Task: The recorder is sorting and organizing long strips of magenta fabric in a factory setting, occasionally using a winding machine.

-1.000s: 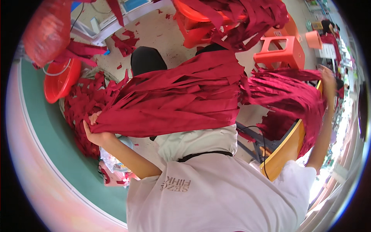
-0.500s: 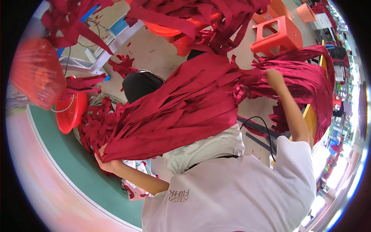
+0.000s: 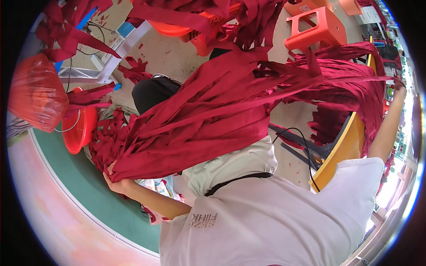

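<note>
The edge of a bundle of dark red fabric strips (image 3: 199, 128) is gripped by the left hand (image 3: 117, 181), its fingers (image 3: 111, 166) curled and clamped on the cloth at the bundle's lower left corner. By the right hand (image 3: 400, 84), at the end of an arm stretched far out to the right, the end of a long red strip (image 3: 361, 80) is gripped; the individual fingers are too small there to be told apart. The strip is drawn nearly straight between that hand and the bundle, which is spread slantwise across the lap.

Close to the body, pale cloth (image 3: 230, 164) is bunched at the waist, below a white shirt (image 3: 266, 217). A dark-covered knee (image 3: 153, 93) is partly hidden by the bundle. Just beside the left hand, a heap of red strips (image 3: 106, 142) is seen.

To the right, a hank of red strips (image 3: 346, 99) is draped over a yellow board (image 3: 348, 148), and a black cable (image 3: 306, 144) is looped near it. Farther out, an orange-red stool (image 3: 326, 33) is placed beyond the hank, a red basket (image 3: 171, 29) is partly covered by more strips, and at the left a red basin (image 3: 80, 128) is set beside a red plastic bag (image 3: 37, 93).
</note>
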Motion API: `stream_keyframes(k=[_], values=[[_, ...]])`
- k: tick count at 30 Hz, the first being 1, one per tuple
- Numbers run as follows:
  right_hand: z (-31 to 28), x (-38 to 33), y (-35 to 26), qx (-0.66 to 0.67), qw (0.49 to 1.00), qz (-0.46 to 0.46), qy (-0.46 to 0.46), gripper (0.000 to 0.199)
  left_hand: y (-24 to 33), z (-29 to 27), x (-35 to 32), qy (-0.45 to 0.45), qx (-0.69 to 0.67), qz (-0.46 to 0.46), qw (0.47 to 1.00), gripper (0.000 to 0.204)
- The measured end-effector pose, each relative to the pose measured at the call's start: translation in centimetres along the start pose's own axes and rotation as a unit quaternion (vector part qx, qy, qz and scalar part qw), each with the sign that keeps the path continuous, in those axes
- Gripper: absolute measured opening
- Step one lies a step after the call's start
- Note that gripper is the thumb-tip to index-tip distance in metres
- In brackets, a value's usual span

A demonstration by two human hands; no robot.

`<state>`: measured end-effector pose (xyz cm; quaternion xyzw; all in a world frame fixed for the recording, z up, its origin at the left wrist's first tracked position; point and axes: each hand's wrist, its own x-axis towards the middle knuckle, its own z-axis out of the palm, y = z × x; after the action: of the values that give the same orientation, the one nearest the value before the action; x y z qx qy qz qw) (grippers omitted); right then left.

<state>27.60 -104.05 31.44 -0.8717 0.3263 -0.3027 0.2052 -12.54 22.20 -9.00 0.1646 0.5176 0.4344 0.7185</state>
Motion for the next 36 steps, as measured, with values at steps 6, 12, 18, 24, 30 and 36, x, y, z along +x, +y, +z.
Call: stream_keyframes(k=[6, 12, 18, 24, 30, 36], values=[[1.1, -6.2, 1.3, 0.345, 0.927, 0.137, -0.058, 0.029, 2.6, 2.1, -1.7, -0.074, -0.058, -0.025, 0.995, 0.018], [15.1, -31.3, -9.8, -0.196, 0.835, -0.062, -0.511, 0.040, 5.1, -1.1, 1.9, -0.129, -0.064, -0.033, 0.989, 0.019], [29.0, -62.2, -18.4, -0.051, 0.671, -0.332, -0.661, 0.082, 2.8, 1.3, 0.4, -0.012, 0.019, 0.055, 0.998, 0.034], [34.0, -73.1, -19.0, 0.009, 0.687, -0.286, -0.668, 0.051, 2.7, 2.3, -2.3, 0.025, 0.093, 0.099, 0.990, 0.032], [32.4, -68.6, -16.6, -0.116, 0.726, -0.417, -0.535, 0.038, 2.8, 2.4, -1.5, 0.036, 0.136, 0.134, 0.981, 0.033], [31.4, -60.4, -14.2, -0.272, 0.775, -0.427, -0.377, 0.025, 3.1, 2.2, 1.0, 0.062, 0.129, 0.135, 0.980, 0.035]])
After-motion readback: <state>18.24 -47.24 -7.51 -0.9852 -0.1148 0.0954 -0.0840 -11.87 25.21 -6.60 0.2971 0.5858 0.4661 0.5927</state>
